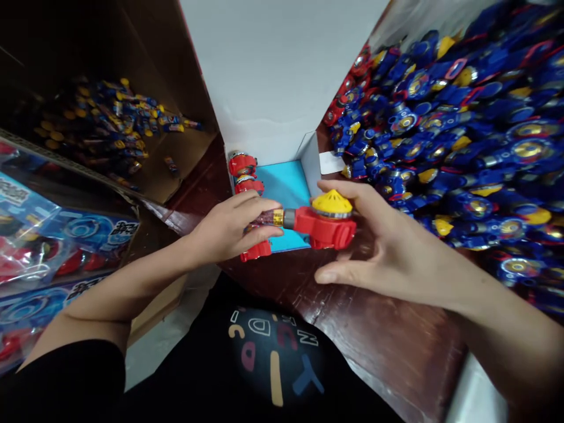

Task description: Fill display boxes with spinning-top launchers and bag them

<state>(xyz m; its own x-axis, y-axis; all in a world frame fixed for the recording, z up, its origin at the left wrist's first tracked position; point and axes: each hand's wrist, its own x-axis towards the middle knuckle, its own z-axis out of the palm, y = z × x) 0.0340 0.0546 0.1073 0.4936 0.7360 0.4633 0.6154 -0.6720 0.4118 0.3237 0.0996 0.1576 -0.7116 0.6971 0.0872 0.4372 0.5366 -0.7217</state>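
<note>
Mid-frame: left hand pinching tube, right hand gaping wide around red toy; we're judging straight alignment best.

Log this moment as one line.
left hand: holds tube; right hand: open around red toy, thumb apart; tube: end-on to red toy; other red toys: left side of box

The single head view faces forward and steeply down, from close above the near side of the white box
</note>
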